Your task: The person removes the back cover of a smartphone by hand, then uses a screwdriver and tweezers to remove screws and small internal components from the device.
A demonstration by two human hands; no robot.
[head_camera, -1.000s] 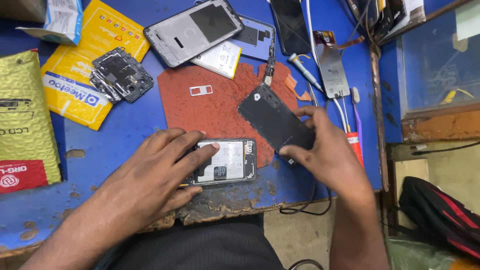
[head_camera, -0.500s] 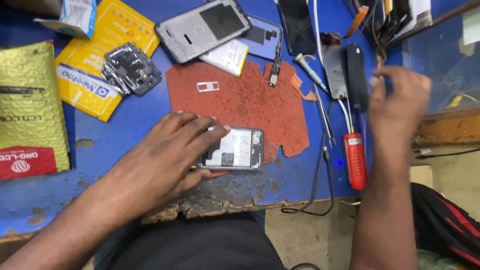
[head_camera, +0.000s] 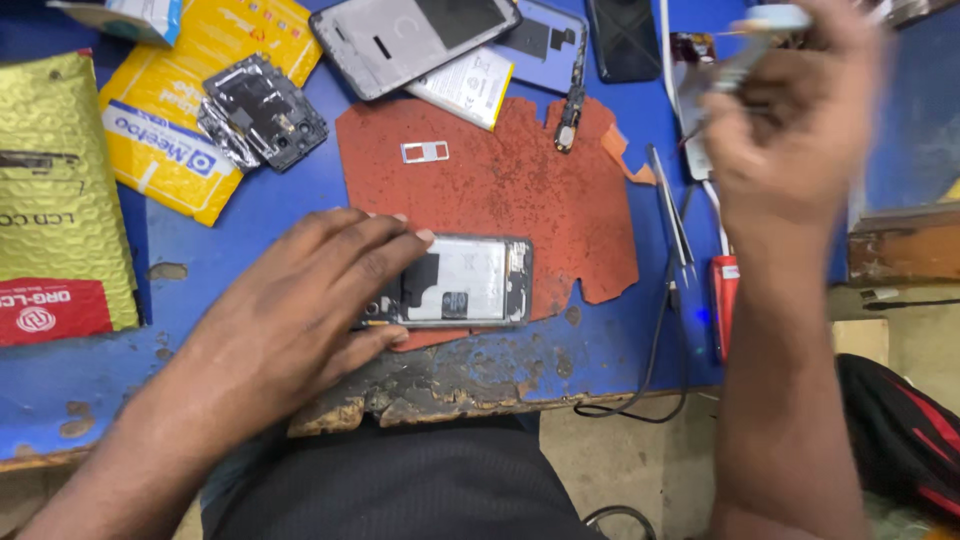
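Left hand (head_camera: 300, 300) pressed flat on opened phone (head_camera: 465, 283) at red mat's (head_camera: 520, 190) near edge, right hand (head_camera: 790, 120) clenched on blurred pale tool (head_camera: 760, 45) above; risks slipping, gouging exposed board.

One head-worn camera looks almost straight down from above the person's lap onto the near edge of a blue bench (head_camera: 620, 350). It sits close: the forearms enter from the bottom of the frame, the left hand (head_camera: 300, 300) lies near the centre and the right hand (head_camera: 790, 120) reaches the top right. The far side of the bench runs off the top edge. The floor shows at the lower right.
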